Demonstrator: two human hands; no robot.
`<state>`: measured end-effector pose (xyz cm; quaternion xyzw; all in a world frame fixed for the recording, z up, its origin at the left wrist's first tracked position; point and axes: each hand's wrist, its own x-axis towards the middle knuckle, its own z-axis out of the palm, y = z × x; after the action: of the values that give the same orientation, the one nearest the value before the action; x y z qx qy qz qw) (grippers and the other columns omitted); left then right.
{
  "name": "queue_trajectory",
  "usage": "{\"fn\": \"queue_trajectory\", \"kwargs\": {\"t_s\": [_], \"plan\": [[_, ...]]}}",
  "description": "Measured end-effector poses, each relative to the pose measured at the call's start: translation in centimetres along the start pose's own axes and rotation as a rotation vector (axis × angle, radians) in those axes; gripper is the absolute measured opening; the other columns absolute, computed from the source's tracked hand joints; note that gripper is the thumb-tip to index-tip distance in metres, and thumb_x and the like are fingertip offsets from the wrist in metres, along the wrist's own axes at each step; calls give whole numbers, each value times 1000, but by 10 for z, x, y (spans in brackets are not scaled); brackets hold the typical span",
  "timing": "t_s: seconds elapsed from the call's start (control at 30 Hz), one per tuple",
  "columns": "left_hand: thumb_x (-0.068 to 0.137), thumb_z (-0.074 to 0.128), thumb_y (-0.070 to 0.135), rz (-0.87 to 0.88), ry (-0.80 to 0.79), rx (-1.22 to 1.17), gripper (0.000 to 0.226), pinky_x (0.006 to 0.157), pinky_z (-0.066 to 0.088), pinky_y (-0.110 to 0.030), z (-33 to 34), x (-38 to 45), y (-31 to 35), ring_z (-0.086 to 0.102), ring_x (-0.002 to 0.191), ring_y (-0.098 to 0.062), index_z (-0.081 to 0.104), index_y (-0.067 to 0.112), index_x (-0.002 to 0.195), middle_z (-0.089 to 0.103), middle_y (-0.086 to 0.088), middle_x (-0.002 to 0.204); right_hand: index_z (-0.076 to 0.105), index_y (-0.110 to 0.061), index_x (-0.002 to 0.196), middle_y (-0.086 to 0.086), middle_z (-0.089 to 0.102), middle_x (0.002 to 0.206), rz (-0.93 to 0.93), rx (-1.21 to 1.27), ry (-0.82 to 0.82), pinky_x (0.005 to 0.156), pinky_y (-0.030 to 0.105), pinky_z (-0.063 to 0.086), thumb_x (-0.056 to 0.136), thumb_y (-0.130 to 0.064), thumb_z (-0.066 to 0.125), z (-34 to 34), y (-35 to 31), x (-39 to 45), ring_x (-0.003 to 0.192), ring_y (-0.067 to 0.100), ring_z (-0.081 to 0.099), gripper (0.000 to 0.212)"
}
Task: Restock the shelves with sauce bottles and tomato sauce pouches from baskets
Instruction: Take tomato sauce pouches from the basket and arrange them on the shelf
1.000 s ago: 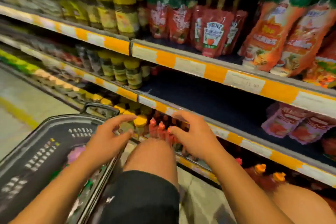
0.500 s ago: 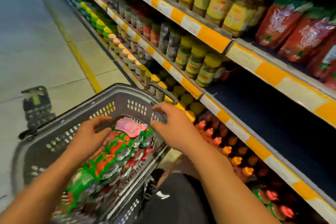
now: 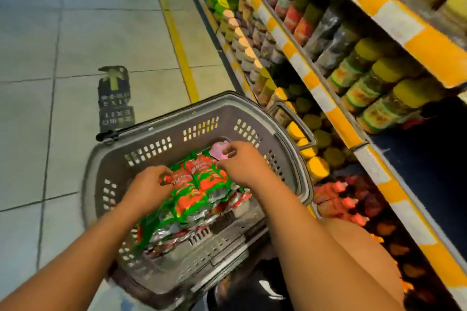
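I have both hands in the basket point(image 3: 151, 149) — left hand point(image 3: 149, 188) and right hand point(image 3: 240, 165) with fingers curled, pinching the top tomato pouches point(image 3: 199, 182) — the basket looks nearly full, so most restocking remains, judging by the bare shelf point(image 3: 429, 159).

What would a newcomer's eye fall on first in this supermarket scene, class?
Probably the heap of red-and-green foil tomato sauce pouches in the grey plastic shopping basket at centre, with the left hand and right hand gripping into it. Next, the orange-and-white shelf edges running up the right side, lined with yellow-lidded glass jars.
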<state>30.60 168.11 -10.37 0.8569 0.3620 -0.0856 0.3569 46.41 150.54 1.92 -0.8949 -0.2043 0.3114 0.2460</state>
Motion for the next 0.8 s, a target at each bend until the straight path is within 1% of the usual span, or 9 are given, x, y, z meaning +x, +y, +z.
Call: {"fn": "queue_trajectory", "kwargs": {"t_s": [0.03,0.1,0.2,0.27,0.33,0.4,0.6,0.73,0.8], "plan": [[82,77,23,-26,-6,10,30,85,55,-38,-1,-2,-1,67,95,-21,73,28,112,70,-2,110,58,-25,93,4,63,96,8,13,-3,80,50,58,89,-22,73,6,-2,9,87,31,66,15],[85,74,20,-67,-30,43,26,80,53,-35,-2,-6,-1,65,92,-24,72,23,111,68,-6,106,57,-24,95,3,63,96,16,12,-1,80,48,58,88,-20,72,17,-1,25,87,31,65,16],[89,69,17,-135,-113,98,28,74,47,-30,4,-4,-3,64,92,-26,68,19,117,69,-9,110,63,-19,119,9,66,116,87,-81,25,82,40,54,87,-16,67,30,21,42,101,34,64,32],[90,67,21,-201,-204,124,39,79,49,-30,9,-3,-6,65,102,-27,60,19,128,67,-10,121,61,-16,129,15,65,119,167,-119,26,79,41,55,85,-18,65,36,43,49,102,39,65,44],[90,67,27,-256,-275,130,52,91,52,-33,14,-2,-11,63,112,-28,51,19,138,64,-10,129,60,-17,127,17,64,117,216,-131,46,82,45,58,82,-26,64,41,67,60,99,40,65,46],[89,69,31,-292,-312,122,66,99,51,-34,18,-1,-12,62,119,-30,40,20,147,62,-12,135,60,-15,122,19,65,118,244,-149,78,83,43,56,83,-34,64,42,90,73,99,40,65,44],[81,73,34,-404,-270,106,82,100,53,-42,26,7,-21,63,116,-31,31,21,150,63,-10,130,57,-8,124,24,63,122,268,-95,106,74,32,40,91,-24,68,41,106,85,106,42,63,38],[82,79,34,-450,-268,73,82,94,55,-40,25,8,-22,64,111,-29,31,18,146,62,-10,126,58,-4,123,23,67,120,313,-28,117,74,33,43,91,-11,66,41,111,93,107,41,64,34],[78,84,35,-464,-251,48,88,97,55,-41,25,10,-23,64,112,-29,31,18,146,62,-10,127,60,-4,125,23,67,119,338,12,129,77,36,48,90,-4,64,40,114,95,108,41,64,35]]}}
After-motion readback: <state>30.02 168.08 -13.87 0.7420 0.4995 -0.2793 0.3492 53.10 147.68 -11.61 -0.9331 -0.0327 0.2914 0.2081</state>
